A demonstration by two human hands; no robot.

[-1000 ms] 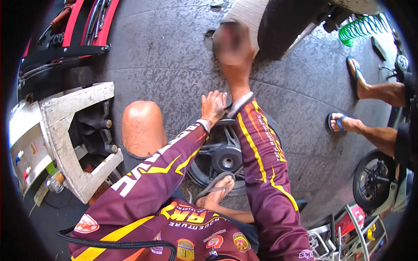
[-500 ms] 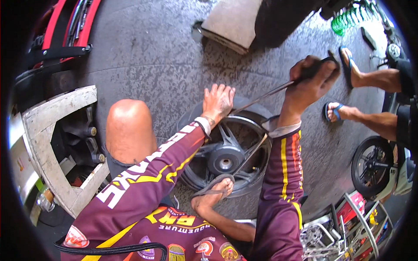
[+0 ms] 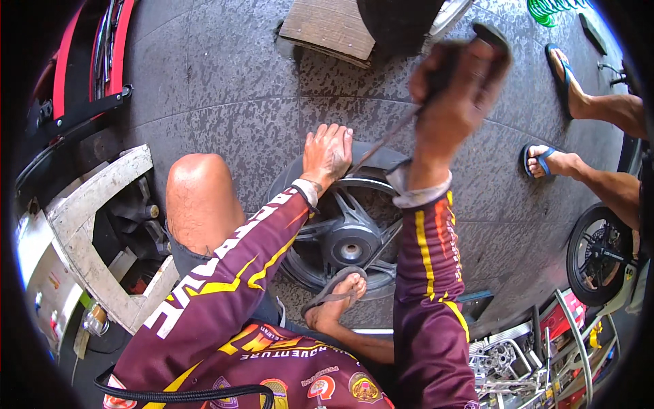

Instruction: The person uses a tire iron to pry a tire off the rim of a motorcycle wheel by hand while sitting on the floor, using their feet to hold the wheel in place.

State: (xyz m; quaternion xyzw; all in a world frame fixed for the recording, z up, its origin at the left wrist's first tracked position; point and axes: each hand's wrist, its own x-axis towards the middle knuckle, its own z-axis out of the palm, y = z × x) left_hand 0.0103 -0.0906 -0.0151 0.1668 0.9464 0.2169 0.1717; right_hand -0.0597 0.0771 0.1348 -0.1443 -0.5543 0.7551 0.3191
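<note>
Right hand [image 3: 455, 92]: wrapped round a thin rod [image 3: 387, 143], blurred, now swung inward from further right
Left hand [image 3: 328, 153]: fingers outstretched over the tyre [image 3: 285, 178], no visible hold
Wheel [image 3: 351, 245]: flat on the floor [image 3: 238, 123], unturned, so apparently worked at the same stretch, beside left hand

The bare left hand [image 3: 328, 154] is stretched forward, back uppermost, its fingers [image 3: 330, 133] extended close together. The left forearm [image 3: 248, 252], in a maroon fabric sleeve with white and yellow markings, slants in from the lower left. The bare right hand [image 3: 455, 95], motion-blurred, has curled fingers; the right forearm [image 3: 429, 255], in a maroon, yellow-striped fabric sleeve, runs nearly upright beneath it.
</note>
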